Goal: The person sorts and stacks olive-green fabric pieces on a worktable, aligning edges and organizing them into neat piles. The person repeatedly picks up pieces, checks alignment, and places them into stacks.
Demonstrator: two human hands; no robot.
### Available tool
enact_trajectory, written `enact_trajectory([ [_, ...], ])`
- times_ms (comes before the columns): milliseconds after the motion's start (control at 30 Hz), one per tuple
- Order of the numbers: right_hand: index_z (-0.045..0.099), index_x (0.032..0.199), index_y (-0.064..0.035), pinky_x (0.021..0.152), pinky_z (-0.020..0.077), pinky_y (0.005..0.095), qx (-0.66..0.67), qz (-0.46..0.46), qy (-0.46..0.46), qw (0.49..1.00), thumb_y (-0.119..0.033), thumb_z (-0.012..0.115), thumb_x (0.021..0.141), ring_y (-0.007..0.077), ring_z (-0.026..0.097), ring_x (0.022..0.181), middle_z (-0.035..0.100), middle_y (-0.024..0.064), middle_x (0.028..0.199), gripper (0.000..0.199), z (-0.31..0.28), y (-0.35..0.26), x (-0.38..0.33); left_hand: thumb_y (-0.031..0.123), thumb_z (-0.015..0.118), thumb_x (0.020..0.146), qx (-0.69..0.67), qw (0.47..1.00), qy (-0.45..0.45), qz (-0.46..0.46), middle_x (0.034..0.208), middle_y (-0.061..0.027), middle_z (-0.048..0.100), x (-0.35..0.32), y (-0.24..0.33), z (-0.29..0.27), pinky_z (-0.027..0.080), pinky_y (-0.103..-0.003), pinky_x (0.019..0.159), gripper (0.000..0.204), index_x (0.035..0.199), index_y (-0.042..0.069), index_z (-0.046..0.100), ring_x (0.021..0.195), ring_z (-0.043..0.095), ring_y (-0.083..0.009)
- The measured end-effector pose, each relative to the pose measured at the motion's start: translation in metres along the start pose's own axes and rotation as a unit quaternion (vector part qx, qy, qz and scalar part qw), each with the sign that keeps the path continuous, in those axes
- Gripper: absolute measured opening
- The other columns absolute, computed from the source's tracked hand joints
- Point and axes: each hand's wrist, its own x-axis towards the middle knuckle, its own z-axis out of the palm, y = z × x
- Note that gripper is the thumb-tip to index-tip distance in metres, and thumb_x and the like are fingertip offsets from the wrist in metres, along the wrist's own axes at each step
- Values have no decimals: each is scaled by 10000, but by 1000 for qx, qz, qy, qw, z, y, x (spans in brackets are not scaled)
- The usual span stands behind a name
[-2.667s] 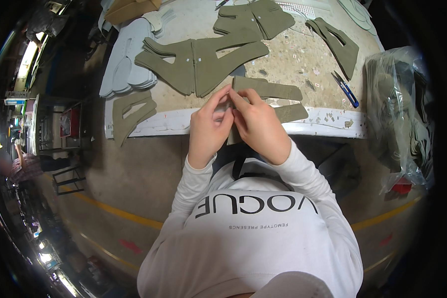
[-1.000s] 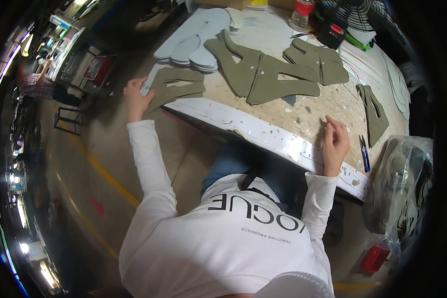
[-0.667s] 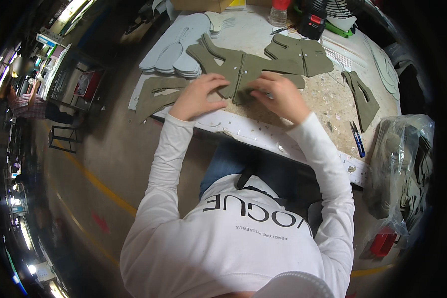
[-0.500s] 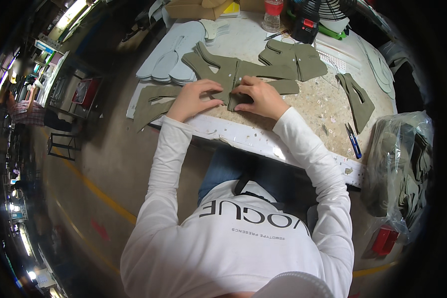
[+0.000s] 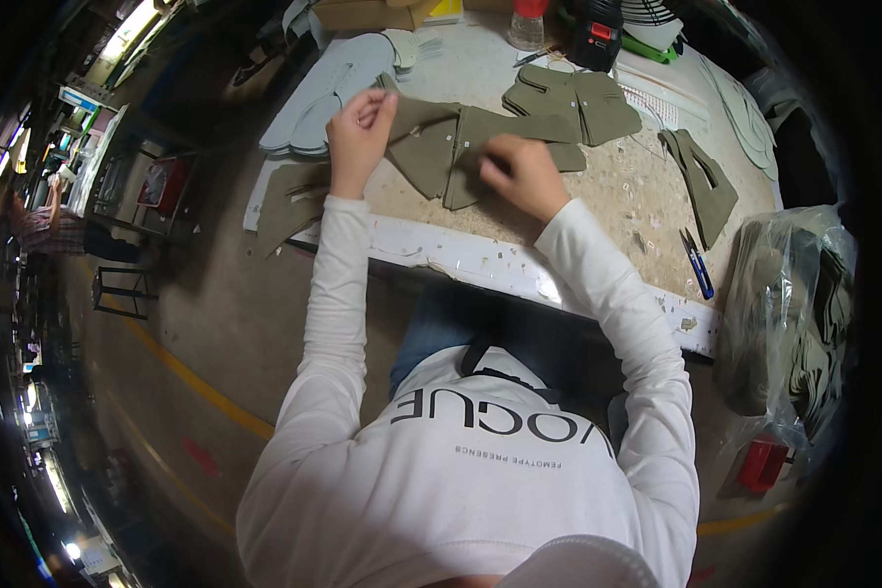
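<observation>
Olive-green cut pieces [image 5: 429, 162] lie side by side in stacks on the table, with small white labels near their meeting edges. My left hand [image 5: 360, 137] is raised over the left end of these pieces, its fingers curled toward the thumb. What it pinches, if anything, cannot be made out. Above the right-hand olive stack [image 5: 475, 167], my right hand [image 5: 524, 174] has bent fingers drawn in near the thumb. Its fingertips face the stack, and the hand hides part of it. Any contact or hold there is hidden.
More olive pieces [image 5: 289, 201] overhang the table's left edge, below pale grey pieces [image 5: 309, 108]. Another olive stack [image 5: 598, 110] lies farther back. Blue-handled thread snips [image 5: 698, 269] and a slotted olive piece [image 5: 701, 186] lie right, beside a clear bag [image 5: 769, 314]. A bottle [image 5: 526, 29] stands behind.
Both hands have left the near edges where the two olive stacks meet. My left hand has moved up and left; my right hand has shifted slightly right. The view has shifted slightly.
</observation>
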Motion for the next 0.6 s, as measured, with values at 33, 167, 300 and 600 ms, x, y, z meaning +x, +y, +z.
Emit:
enact_trajectory([
  [33, 688, 988, -21, 657, 539, 346, 55, 47, 27, 997, -200, 668, 822, 279, 666, 733, 690, 120, 824, 245, -6, 5, 4, 105, 681, 888, 7, 999, 27, 25, 818, -75, 714, 8, 4, 6, 525, -213, 678, 166, 940, -52, 665, 744, 664, -80],
  [167, 694, 994, -20, 615, 539, 334, 183, 212, 193, 940, -238, 666, 862, 160, 672, 610, 708, 134, 790, 256, -63, 38, 20, 121, 678, 890, 14, 989, 92, 112, 800, -90, 725, 29, 32, 31, 534, -232, 650, 161, 925, -36, 682, 723, 688, -101],
  [300, 704, 1013, -59, 590, 525, 300, -35, 230, 268, 935, -284, 650, 870, 155, 686, 596, 714, 90, 740, 272, -154, 66, 12, 159, 678, 891, 64, 986, 63, 144, 777, -85, 727, 23, 66, 56, 541, -241, 637, 168, 931, -2, 705, 708, 703, -124],
  [600, 709, 1018, -126, 619, 533, 265, -274, 85, 322, 902, -179, 638, 874, 184, 715, 702, 725, 60, 791, 169, -209, 18, -73, 122, 694, 833, 90, 952, -277, 93, 904, -129, 721, -132, 101, 102, 544, -299, 671, 131, 934, 46, 728, 754, 709, -236],
])
